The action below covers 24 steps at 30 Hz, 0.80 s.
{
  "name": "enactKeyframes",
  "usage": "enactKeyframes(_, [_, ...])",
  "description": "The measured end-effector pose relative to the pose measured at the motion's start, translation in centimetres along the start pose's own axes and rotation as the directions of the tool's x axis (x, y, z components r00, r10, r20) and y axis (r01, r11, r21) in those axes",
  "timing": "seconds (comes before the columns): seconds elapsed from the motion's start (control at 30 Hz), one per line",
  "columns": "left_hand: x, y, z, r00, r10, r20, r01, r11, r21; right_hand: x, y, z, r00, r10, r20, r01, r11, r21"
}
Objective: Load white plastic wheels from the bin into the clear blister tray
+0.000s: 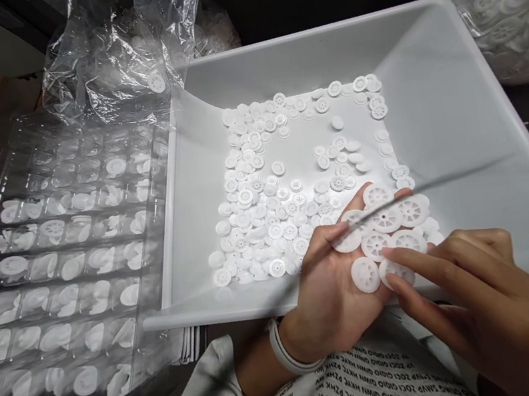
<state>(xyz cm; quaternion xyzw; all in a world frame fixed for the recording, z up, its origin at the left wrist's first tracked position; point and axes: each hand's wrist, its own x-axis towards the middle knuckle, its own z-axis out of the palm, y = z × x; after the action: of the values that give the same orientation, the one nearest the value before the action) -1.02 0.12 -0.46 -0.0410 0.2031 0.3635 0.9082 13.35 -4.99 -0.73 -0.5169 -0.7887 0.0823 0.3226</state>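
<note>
My left hand (325, 289) lies palm up over the front of the tray and holds several white plastic spoked wheels (387, 238) in a loose stack across the palm and fingers. My right hand (485, 303) comes in from the right, its extended fingertips resting on the wheels at the front of that stack. Nothing appears gripped in it. A white plastic tray (460, 125) lies below both hands, with many similar small wheels (258, 219) scattered over its floor, most thickly on the left.
A clear blister sheet (64, 272) with rows of white wheels in its pockets lies left of the tray. A clear plastic bag (117, 47) is bunched behind it. A bulging bag of wheels (500, 3) stands at the back right. A white wristband (284, 350) circles my left wrist.
</note>
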Motion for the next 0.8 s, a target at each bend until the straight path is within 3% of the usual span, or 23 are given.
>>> enactKeyframes(0.43, [0.1, 0.1, 0.3, 0.999, 0.001, -0.050, -0.002, 1.000, -0.016, 0.2, 0.0, 0.1, 0.999, 0.024, 0.037, -0.025, 0.999, 0.042])
enactKeyframes(0.67, [0.1, 0.1, 0.4, 0.999, 0.002, -0.046, -0.004, 0.999, -0.037, 1.2, -0.4, -0.5, 0.985, 0.173, -0.027, -0.168, 0.977, 0.130])
enactKeyframes(0.8, [0.1, 0.0, 0.4, 0.999, 0.000, -0.042, -0.002, 0.999, -0.043, 1.5, -0.7, -0.5, 0.984, 0.174, -0.049, -0.166, 0.978, 0.130])
